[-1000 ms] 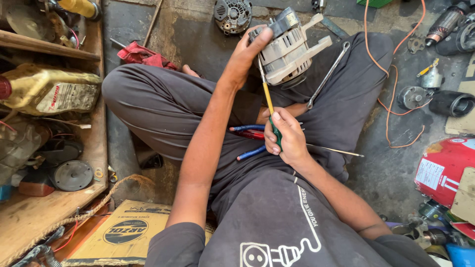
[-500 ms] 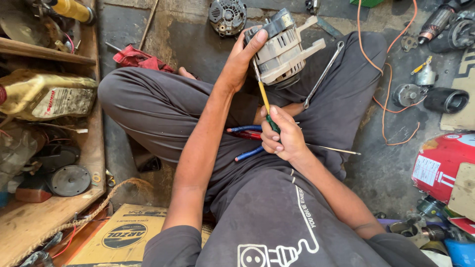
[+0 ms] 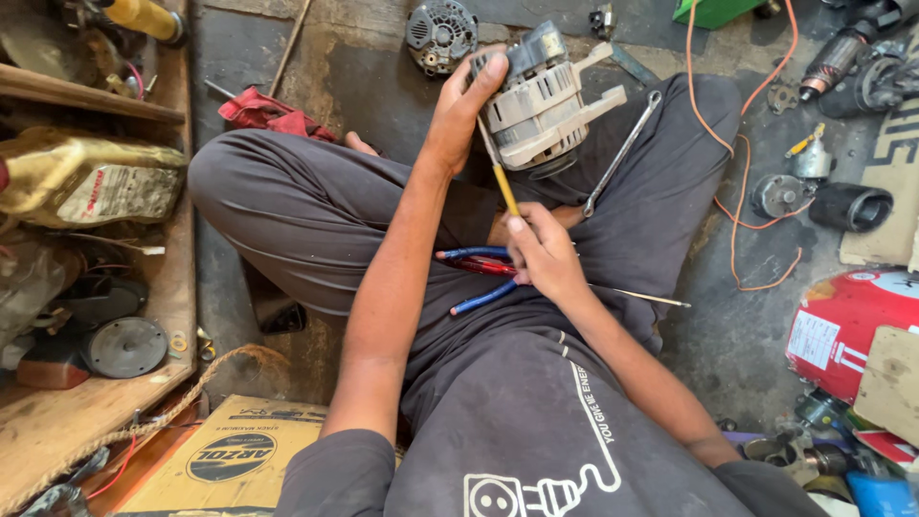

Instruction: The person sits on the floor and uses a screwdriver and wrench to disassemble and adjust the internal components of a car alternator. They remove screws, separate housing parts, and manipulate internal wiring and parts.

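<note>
A grey alternator (image 3: 543, 101) is gripped from the side by the left hand (image 3: 458, 113), fingers curled over its top, and is held raised above the crossed legs. A yellow-handled screwdriver (image 3: 504, 188) is pinched in the closed right hand (image 3: 544, 254), its tip set against the alternator's lower edge. A spanner (image 3: 620, 153) is laid on the right thigh just beside the alternator. Blue- and red-handled pliers (image 3: 477, 271) are seen in the lap, beneath the right hand.
</note>
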